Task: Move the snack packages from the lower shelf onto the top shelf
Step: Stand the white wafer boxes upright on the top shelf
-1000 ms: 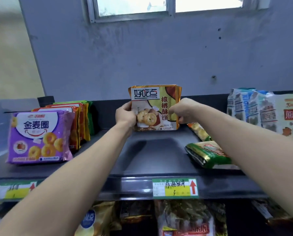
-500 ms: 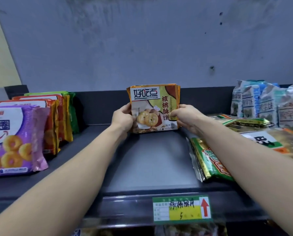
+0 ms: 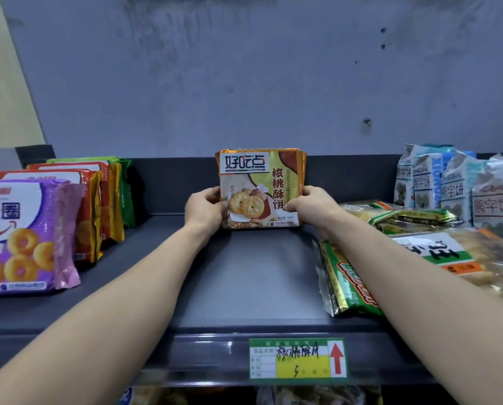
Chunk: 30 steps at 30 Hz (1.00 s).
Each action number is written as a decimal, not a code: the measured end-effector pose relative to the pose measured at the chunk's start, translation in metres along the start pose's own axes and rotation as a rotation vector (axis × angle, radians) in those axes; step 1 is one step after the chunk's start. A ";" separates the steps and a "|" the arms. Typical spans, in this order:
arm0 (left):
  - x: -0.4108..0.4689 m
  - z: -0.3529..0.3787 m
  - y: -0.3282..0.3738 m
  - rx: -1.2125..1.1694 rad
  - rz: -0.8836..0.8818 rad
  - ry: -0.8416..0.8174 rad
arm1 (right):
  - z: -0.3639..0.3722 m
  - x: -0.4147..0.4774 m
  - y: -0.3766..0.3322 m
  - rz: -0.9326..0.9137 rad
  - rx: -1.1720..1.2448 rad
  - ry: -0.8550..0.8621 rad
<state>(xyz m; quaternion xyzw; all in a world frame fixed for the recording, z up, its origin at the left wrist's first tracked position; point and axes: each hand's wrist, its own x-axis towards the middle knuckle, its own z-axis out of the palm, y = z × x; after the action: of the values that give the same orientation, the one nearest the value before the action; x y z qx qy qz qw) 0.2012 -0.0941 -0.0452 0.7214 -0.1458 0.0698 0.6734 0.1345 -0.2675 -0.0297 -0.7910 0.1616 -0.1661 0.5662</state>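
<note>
Since a second ago my view has dropped closer; the gold foil walnut-biscuit packet stack point(image 3: 260, 188) stays upright at the dark top shelf point(image 3: 244, 276) rear. My left hand point(image 3: 205, 210) and right hand point(image 3: 310, 204) clasp its sides, equally near, its tall axis vertical between them.

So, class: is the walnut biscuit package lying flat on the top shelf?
No, the walnut biscuit package stands upright on the top shelf, held between the left hand and right hand.
</note>
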 end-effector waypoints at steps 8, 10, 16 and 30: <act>0.001 -0.001 0.006 0.069 -0.012 0.071 | -0.003 -0.005 -0.003 -0.093 -0.173 0.177; 0.003 -0.005 0.013 0.160 0.042 0.169 | -0.005 -0.013 -0.013 -0.198 -0.255 0.284; -0.022 -0.001 0.053 0.140 0.253 0.129 | -0.007 -0.055 -0.047 -0.408 -0.214 0.325; -0.189 0.041 0.103 0.056 0.319 -0.147 | -0.081 -0.190 -0.007 -0.535 -0.293 0.241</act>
<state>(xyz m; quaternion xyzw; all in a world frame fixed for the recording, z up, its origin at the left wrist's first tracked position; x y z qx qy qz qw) -0.0134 -0.1184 -0.0066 0.7107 -0.3054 0.1268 0.6209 -0.0706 -0.2493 -0.0139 -0.8530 0.0363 -0.3764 0.3596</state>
